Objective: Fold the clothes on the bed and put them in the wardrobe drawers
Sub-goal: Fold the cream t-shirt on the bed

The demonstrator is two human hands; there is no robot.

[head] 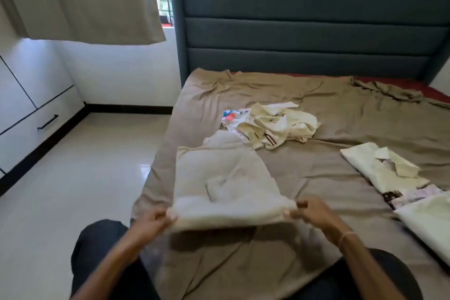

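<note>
1. Left hand is closed in a pinch on the near left corner of a pale grey garment; fingers curled over the edge, thumb under the cloth as far as can be seen.
2. Right hand is pinched shut on the near right corner of the same garment. A thin band sits on that wrist.
3. The near edge is lifted off the bed sheet and stretched between the two hands; the far part lies flat on the sheet toward the headboard. Near edge is blurred, so the exact hem detail cannot be told.
4. Handling, judged: the garment looks light, soft and limp, with no stiffness. It sags wherever it is not held, so two corner grips and a little tension are what keep the edge straight. Not fragile, not slippery against the sheet.
5. Best hold looks like the corners or side seams, then carrying the near edge over to meet the far edge.
6. Beyond it, touching its far corner, lies an unfolded heap of cream clothes, with a printed white piece partly under it.
7. On the person's right sits a folded cream shirt, with other folded pieces at the near right.
8. Wardrobe drawer with a black handle stands shut across the floor on the left, well apart from the bed.
</note>
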